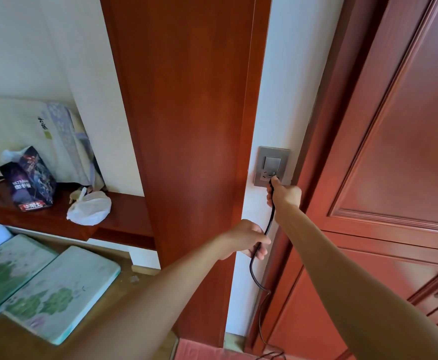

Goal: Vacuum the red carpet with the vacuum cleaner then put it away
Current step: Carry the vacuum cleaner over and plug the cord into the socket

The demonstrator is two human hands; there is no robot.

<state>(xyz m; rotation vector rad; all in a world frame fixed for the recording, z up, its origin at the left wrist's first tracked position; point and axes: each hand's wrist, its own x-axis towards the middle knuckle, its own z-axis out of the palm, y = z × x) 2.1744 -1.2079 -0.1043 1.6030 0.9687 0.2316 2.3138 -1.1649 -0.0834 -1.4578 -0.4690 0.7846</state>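
Wooden shelf (43, 219), left: dark snack bag (29, 178), white tied plastic bag (89, 207), cream cloth bundle (17, 131) behind. Below it: two pale green boards (56, 292) lying flat. Right: reddish panelled wooden door (394, 152).

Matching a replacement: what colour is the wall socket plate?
Grey, on the wall socket plate; head view shows it.
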